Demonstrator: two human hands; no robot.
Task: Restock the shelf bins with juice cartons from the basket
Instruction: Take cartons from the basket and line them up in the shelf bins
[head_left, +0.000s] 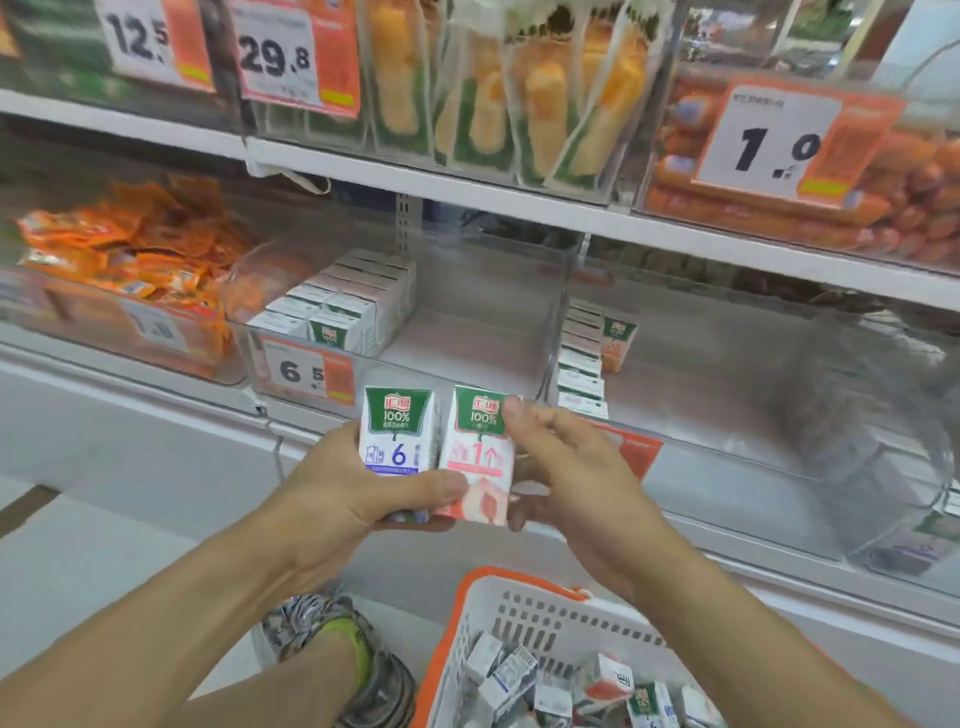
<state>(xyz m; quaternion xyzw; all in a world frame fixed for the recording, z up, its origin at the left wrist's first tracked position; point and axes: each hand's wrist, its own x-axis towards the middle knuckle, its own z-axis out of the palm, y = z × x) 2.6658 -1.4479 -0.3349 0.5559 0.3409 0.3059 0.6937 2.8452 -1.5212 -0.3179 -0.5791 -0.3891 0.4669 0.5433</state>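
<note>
My left hand grips blue-label carton, thumb across lower front, carton upright. My right hand pinches pink-label carton, thumb on upper right corner, fingers behind. Two cartons side by side, touching, held in front of shelf edge. Clear bin behind them: cartons stacked at its left side. Adjacent bin right: row of cartons along left wall. Basket below right arm, loose cartons inside. Price tag on bin front.
</note>
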